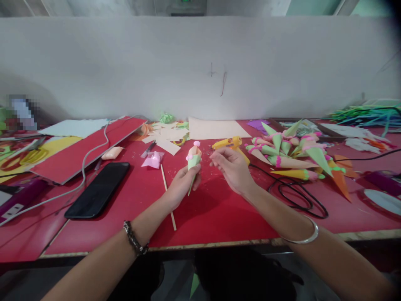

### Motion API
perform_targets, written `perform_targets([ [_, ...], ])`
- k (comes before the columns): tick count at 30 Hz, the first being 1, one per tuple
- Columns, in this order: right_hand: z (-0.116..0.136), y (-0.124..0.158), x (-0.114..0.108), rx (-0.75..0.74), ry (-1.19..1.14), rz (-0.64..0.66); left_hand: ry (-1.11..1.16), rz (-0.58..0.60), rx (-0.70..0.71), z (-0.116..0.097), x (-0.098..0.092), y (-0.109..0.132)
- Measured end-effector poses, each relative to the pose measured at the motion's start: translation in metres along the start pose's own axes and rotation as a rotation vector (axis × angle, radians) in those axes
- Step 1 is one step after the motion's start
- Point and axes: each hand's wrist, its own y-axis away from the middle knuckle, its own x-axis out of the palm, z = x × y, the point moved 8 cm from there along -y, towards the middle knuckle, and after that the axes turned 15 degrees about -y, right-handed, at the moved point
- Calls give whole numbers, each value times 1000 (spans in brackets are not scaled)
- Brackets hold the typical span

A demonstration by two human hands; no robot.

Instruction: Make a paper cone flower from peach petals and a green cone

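Observation:
My left hand [184,184] is closed round a small paper cone [194,161], light green below and peach at the top. Pink balls sit on the cone's tip and along its side. To the right of it, my right hand [233,167] is raised with thumb and fingertips pinched together, apart from the cone. Whatever those fingertips hold, if anything, is too small to make out. Just behind the right hand lies a yellow glue gun [236,143], partly hidden by the hand. A thin wooden stick [164,177] lies beside my left hand.
A heap of finished paper cones [282,146] lies at right, near a looped black cord [300,205]. At left are a black phone [98,190], a red board [84,150] and a white cable [84,163]. Pink material in a bag [152,159] and paper scraps [166,136] lie behind.

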Motion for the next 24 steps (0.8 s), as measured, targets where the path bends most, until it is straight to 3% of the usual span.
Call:
perform_targets([
  [8, 3, 2, 6, -46, -7, 43, -145, 32, 5, -4, 2, 2],
  [17, 20, 7, 21, -262, 321, 157, -207, 61, 17, -12, 7, 5],
  [24, 16, 6, 18, -231, 339, 143, -181, 54, 59, -15, 6, 6],
])
